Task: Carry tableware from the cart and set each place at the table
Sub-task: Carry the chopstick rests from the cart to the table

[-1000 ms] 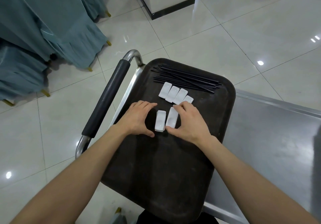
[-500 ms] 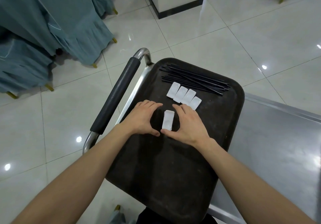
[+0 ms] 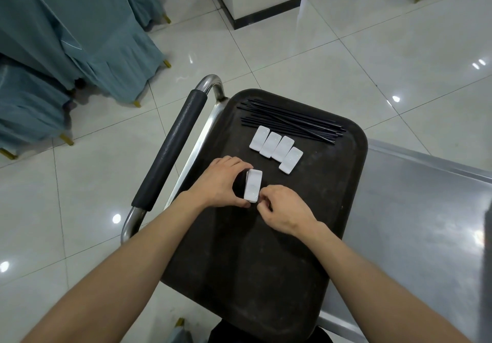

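Left hand (image 3: 222, 183) clamped on stacked white rests (image 3: 253, 185), mid black tray (image 3: 266, 262) on cart. Right hand (image 3: 286, 209) curled, fingertips at stack's near end. 4 rests (image 3: 275, 147), black chopsticks (image 3: 290, 123) beyond.

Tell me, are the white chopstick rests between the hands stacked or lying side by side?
Stacked, it appears: between the left hand and right hand only one white top face shows, on the stacked rests, with a thick side edge.
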